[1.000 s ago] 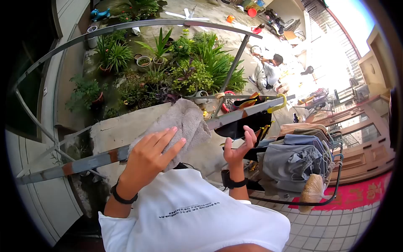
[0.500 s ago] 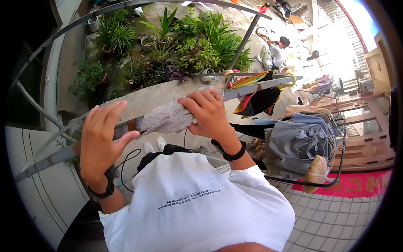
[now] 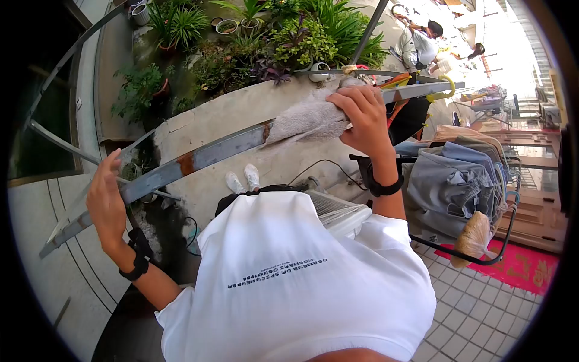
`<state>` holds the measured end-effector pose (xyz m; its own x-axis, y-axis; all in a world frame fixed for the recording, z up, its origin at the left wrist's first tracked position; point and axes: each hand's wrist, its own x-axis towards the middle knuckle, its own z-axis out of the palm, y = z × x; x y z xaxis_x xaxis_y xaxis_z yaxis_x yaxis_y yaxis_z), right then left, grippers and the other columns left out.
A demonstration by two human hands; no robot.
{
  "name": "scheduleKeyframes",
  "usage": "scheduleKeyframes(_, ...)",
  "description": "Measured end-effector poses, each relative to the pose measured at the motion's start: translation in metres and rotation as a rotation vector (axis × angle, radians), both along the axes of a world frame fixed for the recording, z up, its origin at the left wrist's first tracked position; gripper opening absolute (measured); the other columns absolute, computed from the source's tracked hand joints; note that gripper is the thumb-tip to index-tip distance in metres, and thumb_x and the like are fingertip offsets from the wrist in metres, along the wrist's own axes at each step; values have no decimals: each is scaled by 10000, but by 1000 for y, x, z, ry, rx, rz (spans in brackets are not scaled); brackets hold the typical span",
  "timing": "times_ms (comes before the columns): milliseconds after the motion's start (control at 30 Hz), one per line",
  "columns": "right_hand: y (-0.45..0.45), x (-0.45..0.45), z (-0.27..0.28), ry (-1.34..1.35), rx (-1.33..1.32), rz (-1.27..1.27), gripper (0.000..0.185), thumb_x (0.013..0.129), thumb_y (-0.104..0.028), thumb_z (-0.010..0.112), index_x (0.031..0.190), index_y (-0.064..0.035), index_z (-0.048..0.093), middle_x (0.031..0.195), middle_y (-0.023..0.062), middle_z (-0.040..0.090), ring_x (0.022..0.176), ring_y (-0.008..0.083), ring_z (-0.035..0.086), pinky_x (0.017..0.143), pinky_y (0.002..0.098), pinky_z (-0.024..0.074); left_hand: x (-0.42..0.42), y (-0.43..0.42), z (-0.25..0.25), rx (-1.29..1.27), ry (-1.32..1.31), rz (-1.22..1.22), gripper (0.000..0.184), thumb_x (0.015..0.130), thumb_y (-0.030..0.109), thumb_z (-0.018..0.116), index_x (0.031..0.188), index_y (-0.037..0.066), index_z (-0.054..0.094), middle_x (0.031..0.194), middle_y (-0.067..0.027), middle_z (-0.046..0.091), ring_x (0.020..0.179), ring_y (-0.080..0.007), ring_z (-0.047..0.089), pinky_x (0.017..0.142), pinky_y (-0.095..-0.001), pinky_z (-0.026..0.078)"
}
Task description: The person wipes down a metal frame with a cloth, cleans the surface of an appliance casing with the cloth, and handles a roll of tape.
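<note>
Grey cloth (image 3: 304,120): lies over metal rail (image 3: 220,151), toward the right, clasped under curled right hand (image 3: 366,117). Looks light, soft, limp; best held palm-down where bunched. At left, open left hand (image 3: 107,202): holds nothing visible; cannot tell if touching rail.

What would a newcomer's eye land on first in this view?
Probably the big white shirt filling the bottom centre, then the metal rail slanting across above it, with the right hand gripping a grey cloth on it and the left hand near its lower left end. After that, the green potted plants up top and the bright red banner at lower right, beneath the hanging clothes.
</note>
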<state>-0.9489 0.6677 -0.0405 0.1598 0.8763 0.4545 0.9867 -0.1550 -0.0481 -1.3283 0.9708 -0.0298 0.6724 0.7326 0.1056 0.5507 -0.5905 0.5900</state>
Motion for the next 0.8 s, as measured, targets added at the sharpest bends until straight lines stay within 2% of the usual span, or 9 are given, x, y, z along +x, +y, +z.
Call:
scheduleKeyframes(67, -18, 19, 13, 65, -50, -46, 587, 552, 61, 674, 1105, -134, 650, 1077, 37, 647, 1049, 277, 585, 953, 418, 406, -11, 5, -8, -55, -150, -79, 893, 963, 743, 153, 1258, 50, 633, 1151, -148, 679, 1091, -290, 633, 944, -405, 446)
scheduleKeyframes(100, -27, 30, 18, 68, -89, -102, 570, 574, 63, 676, 1112, -124, 653, 1093, 54, 652, 1083, 296, 583, 996, 426, 401, -14, 5, -7, -55, -164, -81, 1134, 833, 863, -23, 1258, 35, 625, 1169, -134, 673, 1108, -264, 611, 952, -400, 416)
scheduleKeyframes(133, -36, 40, 21, 114, -106, -132, 554, 589, 66, 673, 1116, -103, 651, 1124, 74, 651, 1106, 314, 578, 1015, 425, 404, -23, 10, -12, -76, -225, -92, 1163, 814, 889, -11, 1296, 15, 586, 1224, -128, 654, 1155, -245, 588, 954, -361, 389)
scheduleKeyframes(267, -65, 82, 33, 179, -209, -287, 527, 620, 95, 668, 1115, -81, 628, 1124, 103, 640, 1122, 350, 563, 999, 401, 412, -32, 18, -16, -91, -240, -100, 1178, 803, 896, -20, 1281, 6, 586, 1248, -145, 637, 1162, -249, 588, 968, -371, 388)
scheduleKeyframes(400, -61, 87, 36, 107, -315, -334, 530, 606, -25, 766, 1106, -102, 609, 1070, 95, 607, 1098, 339, 550, 948, 428, 411, -38, 21, -25, -25, -425, -172, 1128, 836, 881, 49, 1235, -26, 589, 1281, -201, 592, 1188, -299, 559, 987, -389, 393)
scheduleKeyframes(567, -24, 37, 35, -16, -391, -296, 620, 558, -161, 840, 1123, -132, 586, 1074, 70, 569, 1095, 310, 532, 933, 465, 378, -42, 19, -26, 55, -481, -193, 1090, 861, 862, 88, 1203, -44, 588, 1289, -239, 564, 1193, -328, 544, 1005, -403, 395)
scheduleKeyframes(800, 53, -71, 19, -40, -258, -90, 527, 612, -146, 810, 1096, -156, 601, 1013, 28, 565, 1015, 265, 545, 897, 473, 370, -34, 15, -24, 115, -458, -217, 1015, 904, 817, 144, 1197, -43, 597, 1277, -220, 583, 1167, -312, 562, 1005, -401, 401)
